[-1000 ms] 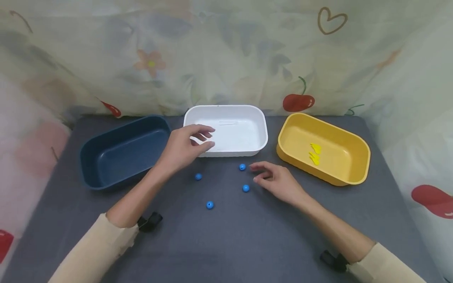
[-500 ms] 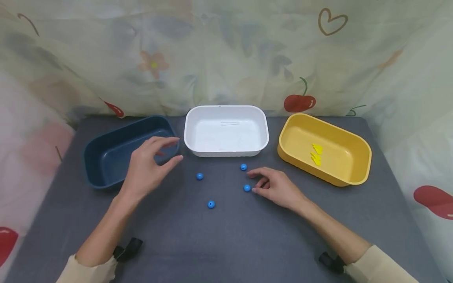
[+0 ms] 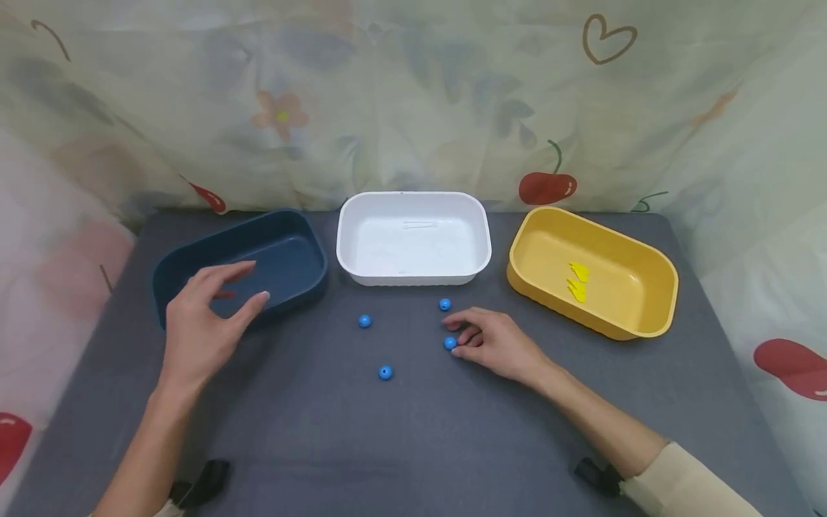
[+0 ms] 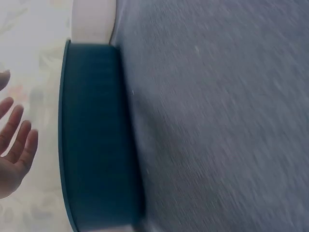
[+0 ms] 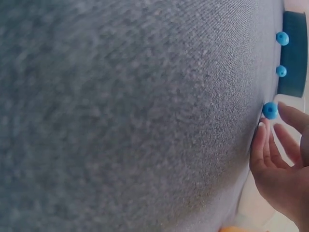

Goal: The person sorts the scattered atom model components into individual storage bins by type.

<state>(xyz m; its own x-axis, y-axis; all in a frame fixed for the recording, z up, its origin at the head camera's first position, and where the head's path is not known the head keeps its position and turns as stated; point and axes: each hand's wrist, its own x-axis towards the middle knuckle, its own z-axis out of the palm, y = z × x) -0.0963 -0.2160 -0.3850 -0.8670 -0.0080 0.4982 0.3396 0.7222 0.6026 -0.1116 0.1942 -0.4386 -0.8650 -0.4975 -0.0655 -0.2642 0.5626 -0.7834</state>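
Note:
My right hand (image 3: 500, 346) is low over the grey table at a blue bead (image 3: 450, 343). Its thumb tip is right at the bead and the fingers arch over the far side. In the right wrist view this bead (image 5: 270, 110) shows between thumb and fingers. Three more blue beads lie on the table: one by the white bin (image 3: 445, 304), one at left (image 3: 365, 321), one nearer me (image 3: 385, 373). My left hand (image 3: 203, 323), thumb and fingers spread with nothing between them, hovers over the front rim of the dark blue bin (image 3: 284, 287).
The white bin (image 3: 413, 273) at the back middle holds thin pale strips. At right, a yellow bin (image 3: 620, 251) contains small yellow pieces (image 3: 578, 281). A printed curtain (image 3: 413, 108) hangs behind the table (image 3: 388, 445).
My left hand has moved left and toward me, from the white bin to the dark blue bin. The right hand has come down and left onto the nearby bead.

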